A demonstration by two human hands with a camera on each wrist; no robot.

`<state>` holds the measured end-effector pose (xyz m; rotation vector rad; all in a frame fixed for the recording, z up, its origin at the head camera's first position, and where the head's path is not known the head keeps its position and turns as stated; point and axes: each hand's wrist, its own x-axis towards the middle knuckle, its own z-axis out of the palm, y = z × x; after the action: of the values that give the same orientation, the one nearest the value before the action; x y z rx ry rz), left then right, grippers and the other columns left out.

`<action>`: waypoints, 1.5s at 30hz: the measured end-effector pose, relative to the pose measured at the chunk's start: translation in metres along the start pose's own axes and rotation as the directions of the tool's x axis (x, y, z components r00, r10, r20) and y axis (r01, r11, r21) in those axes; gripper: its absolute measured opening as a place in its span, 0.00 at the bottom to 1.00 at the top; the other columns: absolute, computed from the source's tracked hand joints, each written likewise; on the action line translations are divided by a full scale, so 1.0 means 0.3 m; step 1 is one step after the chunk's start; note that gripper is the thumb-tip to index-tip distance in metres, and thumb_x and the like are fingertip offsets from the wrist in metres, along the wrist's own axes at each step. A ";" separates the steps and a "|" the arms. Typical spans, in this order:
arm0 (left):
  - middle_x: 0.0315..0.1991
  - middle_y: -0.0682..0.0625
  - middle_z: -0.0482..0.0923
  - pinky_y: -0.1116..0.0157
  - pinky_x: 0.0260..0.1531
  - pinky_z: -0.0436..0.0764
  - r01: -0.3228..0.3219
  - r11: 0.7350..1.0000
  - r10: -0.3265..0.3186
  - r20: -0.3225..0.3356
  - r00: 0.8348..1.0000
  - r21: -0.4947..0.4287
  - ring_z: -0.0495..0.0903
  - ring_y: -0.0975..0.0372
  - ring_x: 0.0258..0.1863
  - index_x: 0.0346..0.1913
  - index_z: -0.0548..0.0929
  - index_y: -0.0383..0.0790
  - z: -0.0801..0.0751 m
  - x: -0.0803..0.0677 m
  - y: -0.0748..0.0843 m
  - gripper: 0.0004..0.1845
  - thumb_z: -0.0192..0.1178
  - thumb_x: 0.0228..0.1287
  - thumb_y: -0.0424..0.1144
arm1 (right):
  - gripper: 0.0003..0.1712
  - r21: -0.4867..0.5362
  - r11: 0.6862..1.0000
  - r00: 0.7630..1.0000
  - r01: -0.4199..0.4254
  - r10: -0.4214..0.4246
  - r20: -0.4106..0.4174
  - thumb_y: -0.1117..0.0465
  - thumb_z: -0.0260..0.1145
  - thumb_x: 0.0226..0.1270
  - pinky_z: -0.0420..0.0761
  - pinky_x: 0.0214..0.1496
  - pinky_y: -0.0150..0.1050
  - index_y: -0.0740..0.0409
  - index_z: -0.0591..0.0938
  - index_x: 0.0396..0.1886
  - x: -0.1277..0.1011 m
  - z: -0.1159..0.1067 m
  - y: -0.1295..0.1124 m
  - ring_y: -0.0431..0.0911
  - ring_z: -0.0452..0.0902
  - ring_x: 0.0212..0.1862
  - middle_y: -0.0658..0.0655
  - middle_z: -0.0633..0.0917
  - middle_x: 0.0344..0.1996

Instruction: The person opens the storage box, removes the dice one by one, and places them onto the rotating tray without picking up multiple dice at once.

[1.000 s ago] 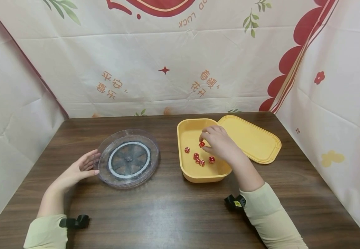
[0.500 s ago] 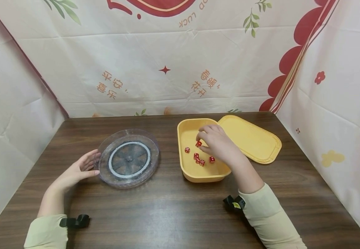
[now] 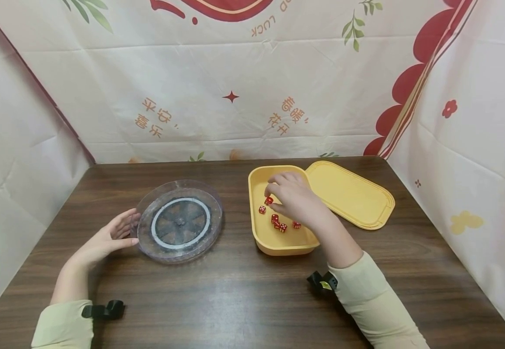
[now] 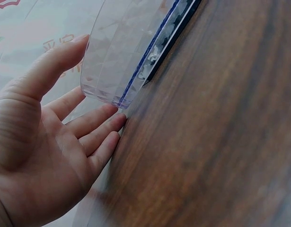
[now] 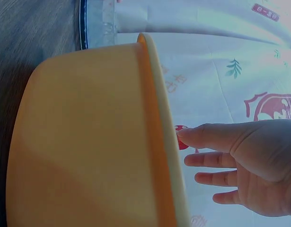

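My right hand (image 3: 293, 199) hovers over the yellow box (image 3: 257, 237) and pinches one red die (image 3: 269, 200) between thumb and fingers. The same die (image 5: 181, 137) shows just past the box rim (image 5: 157, 118) in the right wrist view. Several more red dice (image 3: 278, 224) lie on the box floor. My left hand (image 3: 110, 238) rests on the table with straight fingers (image 4: 95, 120) against the left rim of the clear round tray (image 3: 178, 220), whose transparent wall (image 4: 121, 56) stands in front of the palm.
The yellow lid (image 3: 350, 194) lies flat to the right of the box, touching it. A dark wooden table (image 3: 235, 295) carries everything. Printed cloth walls (image 3: 235, 97) close in the back and both sides.
My right hand has carried the pinched die leftward over the box, toward its left side. The left hand and clear tray have not moved.
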<state>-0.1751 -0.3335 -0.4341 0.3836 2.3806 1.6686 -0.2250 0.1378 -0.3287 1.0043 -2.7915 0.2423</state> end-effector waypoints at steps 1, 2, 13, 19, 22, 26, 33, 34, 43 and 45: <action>0.71 0.30 0.50 0.82 0.52 0.62 0.000 1.000 0.000 0.000 1.000 0.000 0.48 0.38 0.69 0.74 0.46 0.32 0.000 0.000 0.000 0.44 0.62 0.62 0.29 | 0.09 -0.002 1.000 1.000 0.000 0.000 0.004 0.60 0.72 0.59 0.55 0.66 0.52 0.54 0.83 0.38 0.003 0.000 -0.004 0.56 0.66 0.59 0.59 0.78 0.52; 0.71 0.30 0.50 0.82 0.52 0.62 0.001 1.000 -0.001 0.000 1.000 0.000 0.48 0.38 0.68 0.74 0.46 0.32 -0.001 0.001 -0.001 0.44 0.62 0.62 0.29 | 0.09 -0.003 1.000 1.000 0.001 -0.001 0.008 0.60 0.72 0.59 0.55 0.67 0.52 0.54 0.83 0.38 0.007 0.000 -0.007 0.56 0.66 0.59 0.59 0.78 0.52; 0.71 0.31 0.50 0.82 0.51 0.62 0.005 1.000 -0.005 -0.002 1.000 0.002 0.48 0.38 0.69 0.74 0.46 0.33 -0.003 0.003 0.000 0.45 0.62 0.62 0.29 | 0.09 -0.034 0.998 0.998 0.052 -0.050 0.042 0.59 0.73 0.58 0.53 0.68 0.55 0.52 0.83 0.38 0.044 0.001 -0.053 0.56 0.66 0.60 0.57 0.78 0.52; 0.71 0.31 0.50 0.82 0.51 0.62 0.004 1.000 -0.004 -0.003 1.000 0.000 0.48 0.37 0.69 0.74 0.46 0.32 -0.003 0.001 0.002 0.44 0.62 0.62 0.29 | 0.08 -0.067 0.991 0.993 0.115 -0.114 0.020 0.59 0.73 0.58 0.60 0.64 0.52 0.52 0.84 0.36 0.071 0.015 -0.085 0.55 0.68 0.56 0.56 0.79 0.47; 0.71 0.30 0.50 0.82 0.52 0.62 0.001 1.000 -0.001 -0.002 1.000 -0.002 0.48 0.38 0.69 0.74 0.46 0.32 -0.003 0.000 0.000 0.44 0.62 0.62 0.29 | 0.08 -0.089 0.985 0.989 0.144 -0.143 0.022 0.58 0.73 0.58 0.62 0.62 0.50 0.52 0.83 0.35 0.085 0.020 -0.105 0.55 0.69 0.55 0.56 0.79 0.47; 0.71 0.31 0.50 0.82 0.52 0.62 0.002 1.000 -0.002 0.000 1.000 -0.008 0.48 0.38 0.69 0.74 0.46 0.32 -0.002 -0.001 -0.002 0.44 0.62 0.62 0.29 | 0.07 -0.119 0.978 0.985 0.174 -0.174 0.010 0.58 0.72 0.58 0.63 0.61 0.49 0.52 0.82 0.33 0.100 0.024 -0.128 0.54 0.70 0.54 0.56 0.79 0.46; 0.72 0.31 0.49 0.82 0.52 0.62 0.006 1.000 -0.006 -0.002 1.000 -0.012 0.48 0.38 0.69 0.74 0.46 0.32 -0.001 -0.002 0.000 0.44 0.62 0.62 0.29 | 0.05 -0.141 0.967 0.976 0.212 -0.218 -0.025 0.60 0.71 0.57 0.65 0.59 0.47 0.53 0.83 0.33 0.129 0.037 -0.166 0.52 0.71 0.52 0.54 0.81 0.43; 0.72 0.31 0.50 0.82 0.52 0.62 0.005 1.000 -0.005 -0.002 1.000 -0.010 0.48 0.37 0.69 0.74 0.46 0.32 -0.001 -0.002 0.001 0.44 0.62 0.62 0.29 | 0.06 -0.141 0.967 0.975 0.214 -0.219 -0.023 0.60 0.71 0.57 0.65 0.59 0.47 0.53 0.83 0.33 0.133 0.039 -0.172 0.52 0.71 0.52 0.54 0.81 0.43; 0.71 0.31 0.50 0.83 0.51 0.62 0.007 1.000 -0.007 -0.001 1.000 0.000 0.47 0.37 0.69 0.74 0.46 0.32 -0.001 -0.002 0.002 0.45 0.63 0.62 0.30 | 0.07 -0.146 0.964 0.974 0.224 -0.225 0.011 0.61 0.69 0.57 0.66 0.58 0.46 0.53 0.84 0.36 0.176 0.064 -0.228 0.51 0.71 0.53 0.54 0.81 0.45; 0.71 0.30 0.50 0.82 0.51 0.62 0.006 1.000 -0.006 -0.004 1.000 0.000 0.48 0.37 0.69 0.74 0.46 0.32 -0.001 -0.001 0.002 0.45 0.63 0.62 0.30 | 0.05 -0.151 0.961 0.972 0.233 -0.234 0.009 0.60 0.69 0.57 0.67 0.57 0.45 0.52 0.84 0.34 0.182 0.071 -0.240 0.51 0.72 0.52 0.54 0.82 0.45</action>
<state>-0.1750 -0.3337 -0.4334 0.3731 2.3821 1.6680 -0.2225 0.0449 -0.3310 1.2755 -2.6041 0.0039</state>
